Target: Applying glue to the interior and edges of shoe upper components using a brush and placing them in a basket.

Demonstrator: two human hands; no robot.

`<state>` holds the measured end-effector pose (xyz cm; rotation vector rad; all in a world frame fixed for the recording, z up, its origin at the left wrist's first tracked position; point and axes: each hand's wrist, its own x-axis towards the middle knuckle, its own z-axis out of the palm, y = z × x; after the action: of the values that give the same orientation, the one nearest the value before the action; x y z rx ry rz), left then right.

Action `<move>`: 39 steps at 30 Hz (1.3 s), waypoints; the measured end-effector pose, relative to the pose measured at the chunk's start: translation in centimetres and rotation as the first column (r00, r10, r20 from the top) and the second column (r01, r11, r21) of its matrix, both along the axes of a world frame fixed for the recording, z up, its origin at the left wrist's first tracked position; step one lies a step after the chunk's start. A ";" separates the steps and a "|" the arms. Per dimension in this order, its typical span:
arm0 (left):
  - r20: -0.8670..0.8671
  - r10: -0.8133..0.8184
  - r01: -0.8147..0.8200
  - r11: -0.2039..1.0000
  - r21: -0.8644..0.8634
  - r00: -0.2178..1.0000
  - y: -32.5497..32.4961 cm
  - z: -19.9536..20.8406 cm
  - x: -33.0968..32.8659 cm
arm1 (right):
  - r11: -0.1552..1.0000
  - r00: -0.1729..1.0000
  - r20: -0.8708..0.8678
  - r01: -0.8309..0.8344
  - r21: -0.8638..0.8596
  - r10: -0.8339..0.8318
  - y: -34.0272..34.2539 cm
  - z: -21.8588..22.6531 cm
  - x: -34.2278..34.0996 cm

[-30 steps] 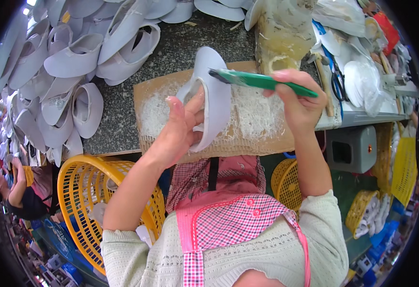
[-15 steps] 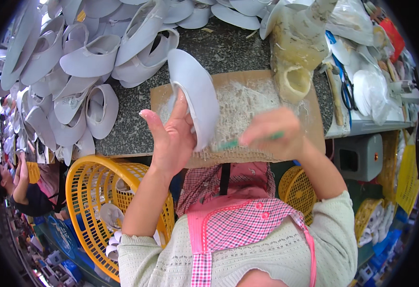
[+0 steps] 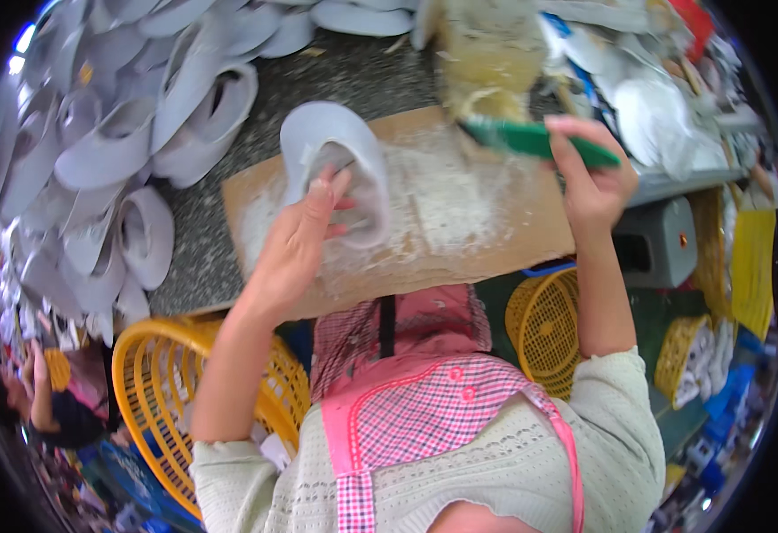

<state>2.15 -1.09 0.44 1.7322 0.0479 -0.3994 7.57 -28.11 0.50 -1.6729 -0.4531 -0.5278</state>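
Observation:
My left hand point(image 3: 293, 242) grips a white shoe upper point(image 3: 325, 129) by its opening, with fingers reaching inside. The shoe's rounded end points away from me, and its opening now faces me. My right hand point(image 3: 598, 182) is closed around a green-handled brush point(image 3: 531, 139), raised over the far right of the cardboard. The brush's dark tip, smeared by motion, is at a glue-crusted, yellowish container point(image 3: 491, 67); whether it touches cannot be told. Beneath both hands lies a cardboard sheet point(image 3: 527, 213) smeared with whitish residue.
Similar white shoes point(image 3: 105, 147) are heaped at the left and far side of the speckled worktop point(image 3: 202, 235). A yellow basket point(image 3: 127, 382) stands below left, a smaller yellow basket point(image 3: 520, 320) below right. Plastic-wrapped items point(image 3: 651, 115) lie far right. Another person point(image 3: 60, 409) is at far left.
My right hand has moved right and away with the brush, from beside the shoe to the container. My left hand has turned the shoe's opening toward me. The whole view has shifted.

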 end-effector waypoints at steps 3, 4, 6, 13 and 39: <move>0.254 -0.433 0.210 0.773 0.599 0.865 -0.8 1.8 1.8 | 0.965 0.997 0.012 0.079 -0.248 -0.078 -3.2 -1.9 3.0; 0.383 -0.629 0.116 0.605 0.788 0.676 -0.7 2.5 1.4 | 0.927 0.997 -0.064 -0.066 -0.369 0.045 -3.3 -2.2 3.4; 0.388 -0.664 0.115 0.581 0.805 0.639 -0.4 2.3 0.5 | 0.967 0.999 0.037 0.000 -0.256 0.010 -4.2 0.1 2.5; 0.508 -0.413 -0.031 0.753 0.658 0.756 0.2 0.1 -0.1 | 0.996 0.992 -0.121 0.045 0.077 -0.036 -8.8 -2.5 0.9; -0.193 0.003 -0.124 0.777 -0.617 0.981 -3.3 1.2 2.7 | 0.883 0.889 0.063 -0.438 -0.167 0.453 3.1 -1.5 -1.5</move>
<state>4.85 -4.39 1.60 1.0207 0.0938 -0.4596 6.03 -25.04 -1.01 -1.6161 -0.9454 -0.2378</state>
